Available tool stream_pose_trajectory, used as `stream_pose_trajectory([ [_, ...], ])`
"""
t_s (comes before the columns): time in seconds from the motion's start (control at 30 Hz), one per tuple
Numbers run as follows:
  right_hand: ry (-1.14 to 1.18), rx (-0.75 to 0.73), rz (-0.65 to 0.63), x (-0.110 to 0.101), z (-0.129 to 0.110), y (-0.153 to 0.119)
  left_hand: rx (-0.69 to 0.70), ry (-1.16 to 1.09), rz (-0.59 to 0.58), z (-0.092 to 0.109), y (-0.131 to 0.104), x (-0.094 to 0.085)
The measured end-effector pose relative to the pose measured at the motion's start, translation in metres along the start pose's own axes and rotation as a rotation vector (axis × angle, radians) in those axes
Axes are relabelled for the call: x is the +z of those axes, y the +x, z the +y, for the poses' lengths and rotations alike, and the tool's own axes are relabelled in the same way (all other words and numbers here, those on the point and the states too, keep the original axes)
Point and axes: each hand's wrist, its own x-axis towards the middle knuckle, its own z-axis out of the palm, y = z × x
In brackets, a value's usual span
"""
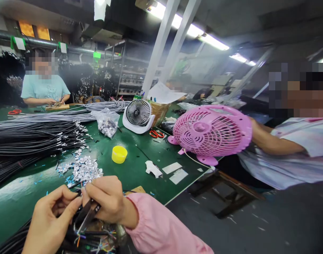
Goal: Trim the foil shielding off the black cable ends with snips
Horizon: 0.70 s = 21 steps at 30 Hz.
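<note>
My left hand [54,215] is closed, pinching a black cable near its end, in front of my chest. Close against it, my right hand [107,197] is closed too, its thumb and forefinger at the cable's tip. From under the right hand's fingers a slim tool [88,215] with a metal blade and a dark end points down; its exact kind is unclear. Below both hands lie black cables [14,238] with stripped ends showing coloured wires [104,240]. A pile of silver foil scraps [84,167] lies on the table just beyond my hands.
Bundled black cables [31,141] and grey cables [45,120] cover the green table's [135,169] left side. Beyond are a yellow cup [119,155], a plastic bag [107,122], a white fan [138,115], orange scissors [156,134] and a pink fan [211,130]. Co-workers sit across and at right.
</note>
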Motion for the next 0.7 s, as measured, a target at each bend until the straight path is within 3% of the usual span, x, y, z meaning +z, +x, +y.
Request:
stream_pose_trajectory([
  [0.07,0.013,0.027,-0.006,0.002,-0.003,0.003,0.034,0.045,-0.05,-0.004,0.003,-0.002],
  [0.2,0.134,0.116,-0.117,0.006,-0.006,0.009,0.167,0.118,0.079,-0.004,0.006,-0.006],
  [0.3,-0.002,-0.098,-0.093,0.003,-0.004,0.009,0.203,0.093,0.09,-0.001,0.005,-0.003],
  [0.4,-0.123,-0.341,-0.009,0.001,-0.004,0.006,0.064,0.04,0.085,0.004,0.001,0.002],
  [0.47,-0.064,-0.289,0.066,0.003,-0.007,0.007,0.01,0.026,0.069,0.007,-0.001,0.003],
  [0.6,0.256,0.078,0.149,0.003,-0.012,0.02,-0.051,-0.009,0.054,0.007,-0.003,0.001],
  [0.7,0.329,0.095,0.303,-0.005,-0.014,0.033,-0.051,-0.022,0.086,0.003,-0.003,-0.002],
])
